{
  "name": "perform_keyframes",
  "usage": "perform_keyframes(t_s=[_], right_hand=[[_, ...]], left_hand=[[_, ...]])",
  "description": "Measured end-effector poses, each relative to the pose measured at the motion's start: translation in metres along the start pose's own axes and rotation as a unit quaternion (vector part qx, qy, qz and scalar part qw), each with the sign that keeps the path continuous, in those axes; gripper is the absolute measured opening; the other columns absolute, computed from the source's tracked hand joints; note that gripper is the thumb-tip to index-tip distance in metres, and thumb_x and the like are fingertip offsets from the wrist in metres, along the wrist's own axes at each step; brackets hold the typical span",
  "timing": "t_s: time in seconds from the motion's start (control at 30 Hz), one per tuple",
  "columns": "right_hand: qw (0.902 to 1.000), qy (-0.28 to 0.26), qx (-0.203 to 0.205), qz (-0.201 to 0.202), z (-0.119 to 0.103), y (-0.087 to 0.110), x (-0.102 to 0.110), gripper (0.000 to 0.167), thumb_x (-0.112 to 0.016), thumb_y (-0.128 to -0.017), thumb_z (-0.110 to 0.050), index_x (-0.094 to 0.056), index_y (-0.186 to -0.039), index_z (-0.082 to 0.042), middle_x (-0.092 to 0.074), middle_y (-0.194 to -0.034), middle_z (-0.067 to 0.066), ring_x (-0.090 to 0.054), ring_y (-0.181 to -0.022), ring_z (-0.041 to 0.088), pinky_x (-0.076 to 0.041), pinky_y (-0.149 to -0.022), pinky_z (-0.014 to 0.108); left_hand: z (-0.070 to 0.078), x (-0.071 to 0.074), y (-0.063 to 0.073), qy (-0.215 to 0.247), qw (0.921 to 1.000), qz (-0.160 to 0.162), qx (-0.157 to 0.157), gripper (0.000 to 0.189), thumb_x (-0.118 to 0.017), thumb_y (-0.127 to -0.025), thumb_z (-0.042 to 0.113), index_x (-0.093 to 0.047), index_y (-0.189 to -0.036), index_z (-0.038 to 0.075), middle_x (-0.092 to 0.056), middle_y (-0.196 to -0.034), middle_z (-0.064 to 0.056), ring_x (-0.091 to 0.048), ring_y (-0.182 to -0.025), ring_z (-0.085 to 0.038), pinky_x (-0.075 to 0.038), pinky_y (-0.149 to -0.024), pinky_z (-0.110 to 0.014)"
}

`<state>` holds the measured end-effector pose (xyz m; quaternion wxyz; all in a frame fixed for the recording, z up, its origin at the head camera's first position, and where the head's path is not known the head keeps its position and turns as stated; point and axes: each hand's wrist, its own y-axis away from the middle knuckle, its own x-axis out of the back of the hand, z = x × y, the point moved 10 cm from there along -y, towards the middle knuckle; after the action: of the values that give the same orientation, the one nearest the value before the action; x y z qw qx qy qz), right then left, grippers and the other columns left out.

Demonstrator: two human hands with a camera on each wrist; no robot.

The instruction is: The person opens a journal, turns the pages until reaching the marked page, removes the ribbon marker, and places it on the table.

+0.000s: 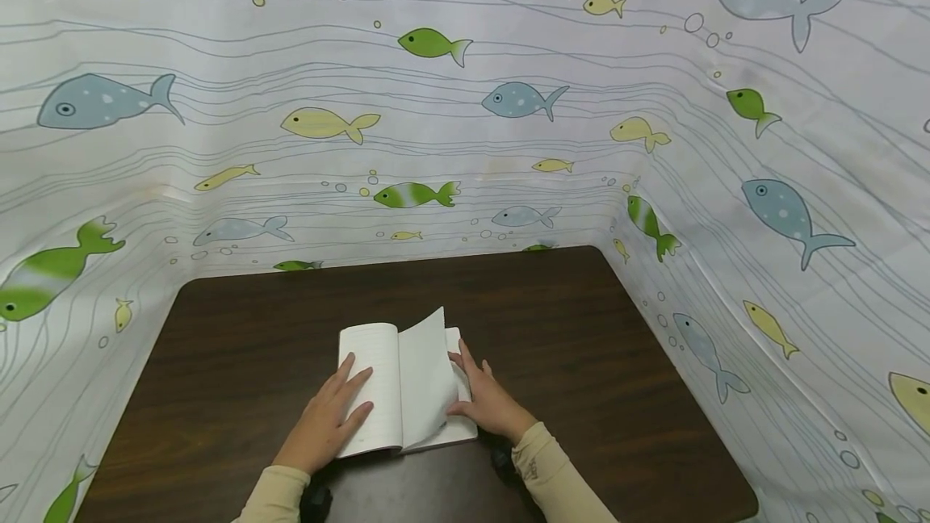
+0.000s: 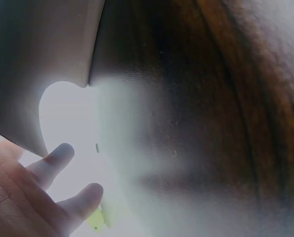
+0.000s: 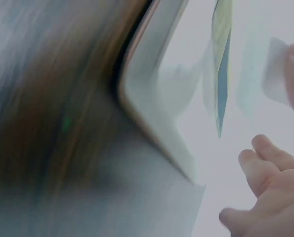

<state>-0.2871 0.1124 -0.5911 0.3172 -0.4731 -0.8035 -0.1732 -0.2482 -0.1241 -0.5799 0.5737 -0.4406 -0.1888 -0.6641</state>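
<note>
An open notebook (image 1: 370,394) with faintly lined pages lies on the dark wooden table. One loose-standing page (image 1: 425,382) rises from the spine and curves over the right side, its top corner lifted. My left hand (image 1: 327,418) rests on the left page with fingers spread; the left wrist view shows its fingers (image 2: 85,202) beside the notebook's underside. At the right edge is my right hand (image 1: 490,398), its thumb by the lifted page's lower edge and its fingers extended over the right side. In the right wrist view those fingers (image 3: 265,165) look fairly straight and apart.
The brown table (image 1: 254,353) has rounded corners and extends around the notebook. White fabric (image 1: 240,135) printed with fish and wavy lines encloses its back and sides. Dark wrist devices (image 1: 316,500) sit below both sleeves.
</note>
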Motion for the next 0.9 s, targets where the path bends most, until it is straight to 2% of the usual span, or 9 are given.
perform_keyframes(t_s=[0.1,0.2,0.33,0.5,0.67,0.73,0.77,0.83,0.9], right_hand=[[0.9963,-0.082,0.021,-0.012,-0.009,0.0,-0.005,0.107,-0.077,-0.091,-0.017,0.002,-0.161,-0.001,-0.041,-0.159,0.008,-0.036,-0.147,0.034,-0.028,-0.118,0.054],[0.9852,-0.163,0.031,-0.042,-0.021,-0.001,-0.013,0.094,-0.07,-0.097,-0.016,-0.003,-0.162,-0.001,-0.037,-0.161,0.011,-0.035,-0.148,0.029,-0.032,-0.118,0.043],[0.981,-0.176,0.032,-0.073,-0.035,0.0,-0.026,0.078,-0.064,-0.102,-0.026,-0.019,-0.162,-0.006,-0.033,-0.163,0.011,-0.033,-0.149,0.025,-0.031,-0.118,0.038],[0.9833,-0.121,0.064,-0.12,-0.056,0.002,-0.048,0.071,-0.057,-0.103,-0.045,-0.028,-0.162,-0.019,-0.028,-0.166,-0.002,-0.032,-0.149,0.019,-0.035,-0.116,0.042],[0.9806,-0.06,0.12,-0.143,-0.075,0.003,-0.066,0.064,-0.064,-0.101,-0.034,-0.04,-0.157,-0.015,-0.024,-0.168,-0.004,-0.024,-0.153,0.019,-0.031,-0.119,0.036],[0.9802,-0.021,0.141,-0.138,-0.08,0.003,-0.07,0.06,-0.065,-0.1,-0.031,-0.045,-0.154,-0.012,-0.026,-0.167,-0.001,-0.023,-0.153,0.019,-0.029,-0.119,0.035],[0.9796,0.001,0.149,-0.134,-0.082,0.003,-0.072,0.058,-0.064,-0.101,-0.031,-0.047,-0.153,-0.012,-0.027,-0.167,0.0,-0.023,-0.153,0.02,-0.029,-0.119,0.035],[0.9776,0.043,0.161,-0.129,-0.085,0.003,-0.073,0.056,-0.062,-0.102,-0.035,-0.049,-0.152,-0.013,-0.028,-0.166,0.001,-0.023,-0.153,0.021,-0.029,-0.12,0.038],[0.9751,0.08,0.166,-0.123,-0.088,0.003,-0.075,0.055,-0.059,-0.103,-0.039,-0.049,-0.152,-0.015,-0.029,-0.166,0.0,-0.024,-0.153,0.021,-0.032,-0.118,0.045]], left_hand=[[-0.001,-0.001,0.0,0.004,1.0,-0.002,0.004,0.055,-0.063,-0.101,0.036,-0.05,-0.151,0.016,-0.028,-0.165,-0.017,-0.039,-0.142,-0.045,-0.037,-0.098,-0.076],[-0.002,-0.003,0.0,0.007,0.9999,-0.003,0.008,0.055,-0.062,-0.102,0.036,-0.05,-0.151,0.016,-0.028,-0.165,-0.017,-0.04,-0.142,-0.046,-0.037,-0.098,-0.076],[-0.003,-0.004,-0.001,0.008,0.9999,-0.006,0.013,0.055,-0.062,-0.102,0.037,-0.05,-0.151,0.017,-0.026,-0.165,-0.017,-0.039,-0.142,-0.045,-0.037,-0.098,-0.075],[-0.001,-0.003,-0.001,0.007,1.0,-0.001,0.002,0.055,-0.064,-0.101,0.032,-0.05,-0.151,0.014,-0.025,-0.166,-0.016,-0.039,-0.142,-0.045,-0.039,-0.099,-0.073],[0.002,0.001,-0.001,-0.002,0.9996,0.02,-0.019,0.059,-0.063,-0.097,0.011,-0.044,-0.151,0.0,-0.031,-0.163,-0.019,-0.043,-0.139,-0.044,-0.041,-0.101,-0.067],[0.001,0.003,0.0,0.009,0.9994,0.029,-0.018,0.064,-0.059,-0.099,0.009,-0.034,-0.157,0.002,-0.034,-0.161,-0.021,-0.044,-0.138,-0.044,-0.041,-0.103,-0.065],[0.001,0.004,0.0,0.022,0.9992,0.03,-0.012,0.065,-0.055,-0.103,0.013,-0.027,-0.16,0.007,-0.034,-0.161,-0.021,-0.044,-0.139,-0.045,-0.041,-0.104,-0.064],[-0.001,0.006,0.001,0.072,0.9969,0.032,-0.001,0.062,-0.044,-0.109,0.024,-0.017,-0.164,0.015,-0.031,-0.162,-0.022,-0.04,-0.141,-0.045,-0.035,-0.115,-0.046],[-0.002,0.006,0.001,0.123,0.9919,0.03,0.007,0.058,-0.03,-0.112,0.037,-0.011,-0.165,0.022,-0.026,-0.164,-0.021,-0.034,-0.143,-0.046,-0.025,-0.118,-0.026]])
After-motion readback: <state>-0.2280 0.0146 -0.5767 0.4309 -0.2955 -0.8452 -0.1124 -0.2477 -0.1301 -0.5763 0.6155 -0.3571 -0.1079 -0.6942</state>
